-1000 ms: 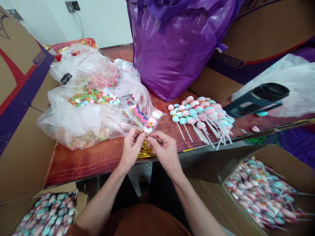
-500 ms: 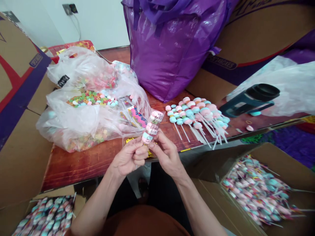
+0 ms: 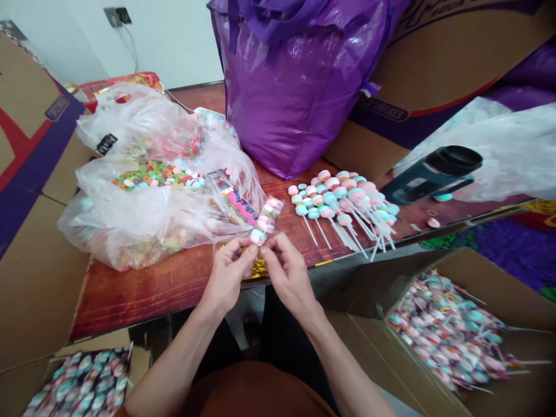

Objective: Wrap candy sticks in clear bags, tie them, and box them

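The left hand (image 3: 231, 267) pinches the base of the wrapped marshmallow lollipop (image 3: 266, 221), which lies at that hand's 1 o'clock, long axis running 7 to 1 o'clock. The right hand (image 3: 287, 271) pinches the same base, lollipop at its 11 o'clock; both hands are equally near.

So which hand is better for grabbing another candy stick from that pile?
Probably the right hand: the candy sticks lie nearer to it than to the left hand. Both are busy at the lower end of the wrapped candy, though.
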A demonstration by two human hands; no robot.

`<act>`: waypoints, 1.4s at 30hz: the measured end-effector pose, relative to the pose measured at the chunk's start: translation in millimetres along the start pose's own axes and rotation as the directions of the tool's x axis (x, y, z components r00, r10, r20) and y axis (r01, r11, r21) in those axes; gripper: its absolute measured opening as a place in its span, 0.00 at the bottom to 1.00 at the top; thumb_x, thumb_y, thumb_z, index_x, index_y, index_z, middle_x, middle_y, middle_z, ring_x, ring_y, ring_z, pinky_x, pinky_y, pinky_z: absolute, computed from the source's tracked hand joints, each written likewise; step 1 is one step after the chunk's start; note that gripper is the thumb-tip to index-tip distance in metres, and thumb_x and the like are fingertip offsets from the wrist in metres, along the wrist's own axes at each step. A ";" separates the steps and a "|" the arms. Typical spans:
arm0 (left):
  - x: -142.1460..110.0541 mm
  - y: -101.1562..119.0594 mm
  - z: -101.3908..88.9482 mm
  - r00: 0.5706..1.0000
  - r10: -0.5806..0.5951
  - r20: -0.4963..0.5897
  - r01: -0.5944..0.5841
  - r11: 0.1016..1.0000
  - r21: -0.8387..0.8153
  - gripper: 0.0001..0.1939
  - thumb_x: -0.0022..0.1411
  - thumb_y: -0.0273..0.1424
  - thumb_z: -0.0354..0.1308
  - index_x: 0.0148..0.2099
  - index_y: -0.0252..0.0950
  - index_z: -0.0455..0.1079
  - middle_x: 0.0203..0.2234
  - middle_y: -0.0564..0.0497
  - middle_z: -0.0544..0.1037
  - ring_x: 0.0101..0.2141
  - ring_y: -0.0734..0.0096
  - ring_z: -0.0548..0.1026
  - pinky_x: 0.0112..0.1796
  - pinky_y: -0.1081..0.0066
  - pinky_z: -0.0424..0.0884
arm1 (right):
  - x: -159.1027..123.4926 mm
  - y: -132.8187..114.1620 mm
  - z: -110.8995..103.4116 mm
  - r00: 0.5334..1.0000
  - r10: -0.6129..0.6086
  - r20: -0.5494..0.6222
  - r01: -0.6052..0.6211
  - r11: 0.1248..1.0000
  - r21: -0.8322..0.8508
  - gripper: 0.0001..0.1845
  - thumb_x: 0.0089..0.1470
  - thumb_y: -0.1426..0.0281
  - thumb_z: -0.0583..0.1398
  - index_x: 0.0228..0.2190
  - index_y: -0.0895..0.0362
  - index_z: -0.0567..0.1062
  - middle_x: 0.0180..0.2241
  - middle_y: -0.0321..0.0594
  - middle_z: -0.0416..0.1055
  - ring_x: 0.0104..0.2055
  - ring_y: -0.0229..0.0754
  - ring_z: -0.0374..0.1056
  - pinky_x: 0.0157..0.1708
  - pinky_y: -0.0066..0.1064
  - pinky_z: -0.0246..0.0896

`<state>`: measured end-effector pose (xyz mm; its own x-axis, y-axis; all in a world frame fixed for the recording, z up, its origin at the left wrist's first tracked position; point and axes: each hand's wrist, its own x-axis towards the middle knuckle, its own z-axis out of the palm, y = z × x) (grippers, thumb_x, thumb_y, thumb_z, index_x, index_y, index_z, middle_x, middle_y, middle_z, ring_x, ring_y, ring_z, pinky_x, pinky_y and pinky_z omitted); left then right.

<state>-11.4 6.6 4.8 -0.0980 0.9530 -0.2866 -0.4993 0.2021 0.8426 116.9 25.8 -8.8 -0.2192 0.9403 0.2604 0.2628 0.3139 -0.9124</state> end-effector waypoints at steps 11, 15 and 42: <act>0.7 8.9 7.9 0.957 -0.277 0.085 0.290 0.900 -0.325 0.20 0.42 0.30 0.78 0.32 0.33 0.71 0.21 0.60 0.65 0.18 0.88 0.60 0.18 0.85 0.52 | 4.8 5.2 -1.9 0.807 -0.576 -0.128 0.505 0.787 -0.354 0.13 0.61 0.80 0.57 0.42 0.55 0.78 0.37 0.45 0.78 0.41 0.44 0.75 0.43 0.36 0.71; -0.1 4.4 14.8 0.978 -0.180 0.106 0.201 0.951 -0.234 0.17 0.46 0.36 0.76 0.34 0.35 0.75 0.23 0.57 0.71 0.23 0.81 0.67 0.27 0.79 0.65 | 2.0 -3.4 2.4 0.899 -0.388 -0.203 0.339 0.910 -0.238 0.09 0.62 0.77 0.55 0.35 0.56 0.75 0.31 0.41 0.75 0.35 0.41 0.72 0.38 0.33 0.69; 113.9 29.8 -2.4 0.891 0.419 0.175 -0.342 0.367 0.865 0.07 0.65 0.31 0.54 0.41 0.36 0.73 0.37 0.46 0.77 0.40 0.63 0.74 0.45 0.66 0.68 | -71.6 61.9 -108.8 0.416 0.502 -0.758 -0.217 0.865 0.453 0.20 0.32 0.58 0.75 0.27 0.53 0.79 0.28 0.41 0.70 0.26 0.37 0.64 0.22 0.32 0.61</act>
<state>-39.4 120.7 -3.8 -0.1461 0.9733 0.1770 0.5947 -0.0566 0.8020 251.0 -7.7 -49.6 0.7532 0.6485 -0.1102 -0.1510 0.0073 -0.9885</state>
